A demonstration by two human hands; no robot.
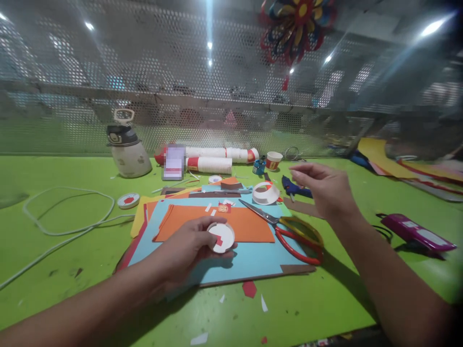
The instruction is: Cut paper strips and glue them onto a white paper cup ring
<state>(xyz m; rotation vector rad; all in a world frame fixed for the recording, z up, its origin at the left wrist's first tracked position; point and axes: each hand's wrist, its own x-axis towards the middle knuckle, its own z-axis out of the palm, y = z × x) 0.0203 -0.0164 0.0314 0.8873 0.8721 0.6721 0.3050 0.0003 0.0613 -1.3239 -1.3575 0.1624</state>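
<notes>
My left hand [197,241] is closed on a white paper cup bottom [226,233], a shallow disc with a rim, gripped at its edge. A small red paper piece [219,240] lies on the disc by my thumb. My right hand [321,185] is raised at the right, fingers stretched to the left and thumb a little apart; nothing shows between them. Close to its fingertips lies a blue glue gun [294,187]. Scissors [278,222] with red and yellow handles rest partly on light blue paper [173,267], beside folded orange paper [249,224]. A white paper ring [265,193] sits behind them.
Stacked paper cups [210,165] lie at the back beside a phone [174,163], a blue bottle [259,166] and an upright cup [274,161]. A water jug [128,152] and a cable [68,233] are left. A purple device [415,232] lies right. Paper scraps [249,289] dot the green table [90,308].
</notes>
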